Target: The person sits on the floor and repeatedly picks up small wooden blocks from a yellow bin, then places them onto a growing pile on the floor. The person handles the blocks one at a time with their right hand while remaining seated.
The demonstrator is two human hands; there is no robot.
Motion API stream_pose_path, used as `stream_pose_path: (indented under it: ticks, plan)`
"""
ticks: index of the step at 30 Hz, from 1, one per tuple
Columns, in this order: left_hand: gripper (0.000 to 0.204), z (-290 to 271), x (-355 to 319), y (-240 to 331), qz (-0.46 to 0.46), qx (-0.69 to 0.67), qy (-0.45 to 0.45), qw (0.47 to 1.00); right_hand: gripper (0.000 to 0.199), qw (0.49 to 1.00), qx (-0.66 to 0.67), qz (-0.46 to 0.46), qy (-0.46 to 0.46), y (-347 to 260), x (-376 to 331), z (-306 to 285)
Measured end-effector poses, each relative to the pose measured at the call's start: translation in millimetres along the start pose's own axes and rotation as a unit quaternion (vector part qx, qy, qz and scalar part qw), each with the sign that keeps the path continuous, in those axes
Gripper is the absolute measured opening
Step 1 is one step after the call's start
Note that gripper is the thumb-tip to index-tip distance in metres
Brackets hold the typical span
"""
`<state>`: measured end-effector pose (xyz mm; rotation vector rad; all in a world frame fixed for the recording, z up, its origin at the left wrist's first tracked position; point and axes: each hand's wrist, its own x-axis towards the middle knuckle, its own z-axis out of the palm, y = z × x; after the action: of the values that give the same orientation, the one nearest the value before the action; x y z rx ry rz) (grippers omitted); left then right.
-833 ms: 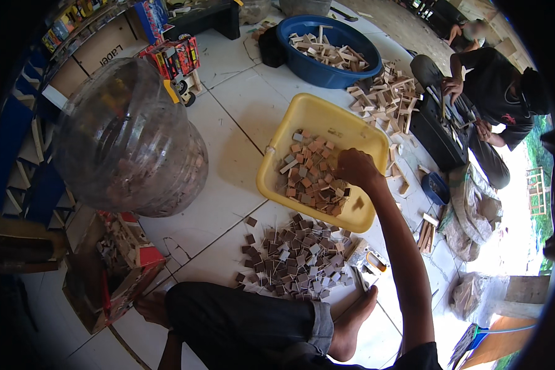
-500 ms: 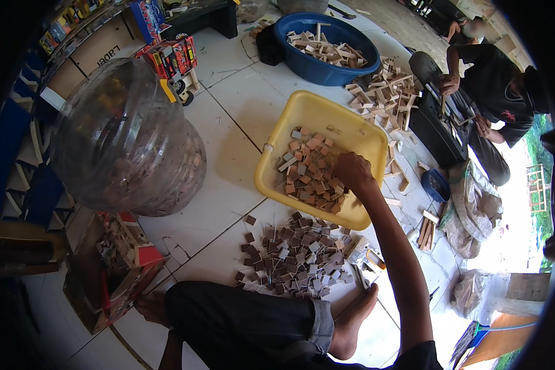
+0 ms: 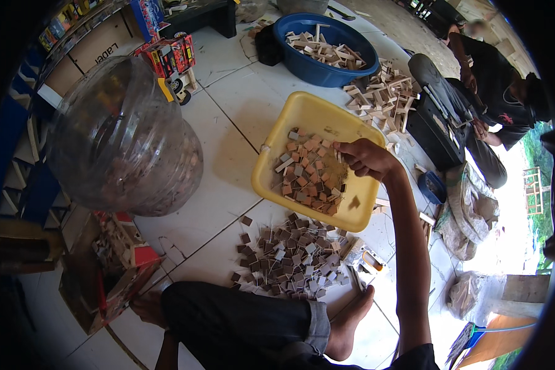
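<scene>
fingers of the right hand (image 3: 365, 158) are curled over the small wooden squares (image 3: 308, 179) in the yellow tub (image 3: 302, 114); whether they pinch one, i cannot tell. a loose pinch could scatter squares beyond the tub's rim. left hand unseen.

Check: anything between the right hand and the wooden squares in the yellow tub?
Nothing visible. The right hand is already inside the yellow tub, fingers down at the wooden squares. No lid or other thing lies across them.

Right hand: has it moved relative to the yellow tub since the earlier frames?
Yes. The right hand has drawn back from the blocks toward the far right rim of the yellow tub.
</scene>
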<state>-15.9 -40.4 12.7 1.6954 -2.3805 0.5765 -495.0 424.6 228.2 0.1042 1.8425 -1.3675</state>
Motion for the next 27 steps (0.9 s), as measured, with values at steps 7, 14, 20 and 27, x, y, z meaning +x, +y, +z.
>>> stream_pose_path:
  ticks: [7, 14, 20, 27]
  plan:
    - [0.057, -0.8, -0.3, -1.8, 0.026, 0.004, 0.026, 0.999, 0.044, 0.930, -0.356, 0.077, -0.052, 5.6, -18.5, 24.6]
    - [0.054, -4.2, 0.9, 1.5, 0.010, -0.023, 0.024, 0.999, 0.039, 0.889, -0.441, 0.074, -0.103, -9.3, -35.1, 14.3]
    - [0.055, -2.0, 1.7, 0.1, 0.001, -0.017, 0.013, 1.000, 0.037, 0.922, -0.349, -0.033, -0.166, -27.9, -72.5, 27.9]
    - [0.055, -2.2, 1.4, 3.4, -0.006, 0.030, 0.011, 0.999, 0.055, 0.974, -0.205, -0.067, -0.070, -2.1, -79.1, 19.1]
